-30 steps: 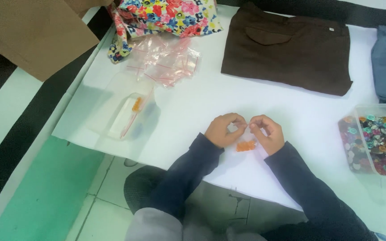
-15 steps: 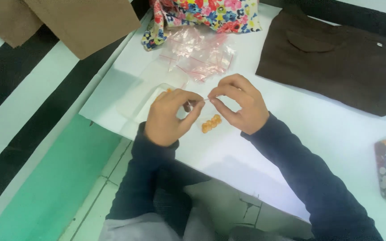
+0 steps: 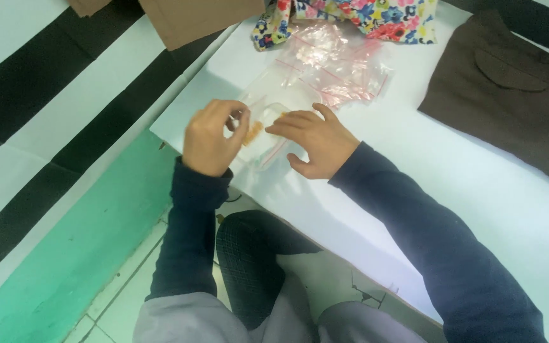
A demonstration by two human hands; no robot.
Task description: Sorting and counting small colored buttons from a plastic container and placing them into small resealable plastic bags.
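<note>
My left hand point(image 3: 212, 136) pinches a small orange piece point(image 3: 253, 133) between thumb and fingers, right over a clear plastic zip bag point(image 3: 268, 121) lying on the white table point(image 3: 427, 171). My right hand point(image 3: 316, 140) rests with fingers spread on that bag, pressing it flat next to the orange piece. Both arms wear dark blue sleeves.
A heap of clear zip bags point(image 3: 338, 63) lies behind the hands. A flowered cloth point(image 3: 357, 13) sits at the far edge, a folded brown garment point(image 3: 509, 95) to the right, brown cardboard point(image 3: 192, 16) at the top left. The table's left edge drops to a green and tiled floor.
Both hands have moved left from the table's middle to the clear bag near the left edge, carrying the orange piece. The right hand has spread open onto the bag.
</note>
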